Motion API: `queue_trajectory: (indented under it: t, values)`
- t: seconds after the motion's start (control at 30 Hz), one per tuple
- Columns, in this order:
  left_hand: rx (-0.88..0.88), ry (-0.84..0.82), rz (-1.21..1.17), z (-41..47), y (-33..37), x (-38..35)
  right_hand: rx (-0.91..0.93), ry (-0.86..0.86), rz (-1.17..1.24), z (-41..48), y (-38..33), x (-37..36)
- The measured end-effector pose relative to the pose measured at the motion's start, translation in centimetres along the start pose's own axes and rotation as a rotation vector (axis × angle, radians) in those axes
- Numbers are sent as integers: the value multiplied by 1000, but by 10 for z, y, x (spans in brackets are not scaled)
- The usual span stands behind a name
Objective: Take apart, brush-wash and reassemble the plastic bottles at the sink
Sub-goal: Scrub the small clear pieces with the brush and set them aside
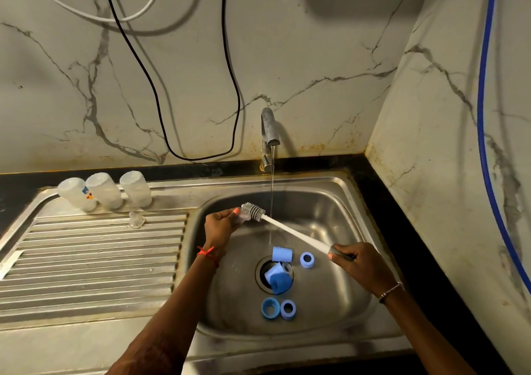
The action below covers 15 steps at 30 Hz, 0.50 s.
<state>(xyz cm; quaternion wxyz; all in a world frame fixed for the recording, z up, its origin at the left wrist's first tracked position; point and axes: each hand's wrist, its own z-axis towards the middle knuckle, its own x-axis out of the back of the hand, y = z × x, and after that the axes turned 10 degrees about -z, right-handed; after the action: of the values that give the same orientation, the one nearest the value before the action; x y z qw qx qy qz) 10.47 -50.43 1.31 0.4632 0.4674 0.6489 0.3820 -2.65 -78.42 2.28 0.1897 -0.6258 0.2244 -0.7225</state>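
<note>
Standing apparently mouth-down at the left of the worktop, three bottles (105, 191) are set on the drainer, probably to drip dry; a clear teat (136, 220) lies just beside them. Over the sink (330, 202), a small clear part (240, 217) is pinched in the left hand (219, 226), with the brush (287, 228) head pressed against it beside the tap (269, 127) stream, likely for scrubbing. The handle is gripped by the right hand (362, 262). Blue caps (282, 254) and rings (307, 259) lie in the basin, some over the drain.

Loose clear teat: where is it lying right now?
Head view, left side: the clear teat lies on the drainboard, just in front of the rightmost upturned bottle, left of the basin.
</note>
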Motion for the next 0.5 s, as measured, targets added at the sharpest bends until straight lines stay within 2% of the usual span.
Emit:
queue_trajectory:
  t: [0.17, 0.3, 0.37, 0.5]
  values:
    - [16, 118, -87, -2, 14, 0, 38, -57, 69, -5, 1, 1]
    - [266, 125, -497, 4, 20, -2, -45, 31, 97, -5, 8, 1]
    - [350, 113, -590, 8, 17, -5, -33, 59, 92, -7, 1, -2]
    - [418, 152, -504, 9, 19, -16, 39, 86, 31, -7, -17, -10]
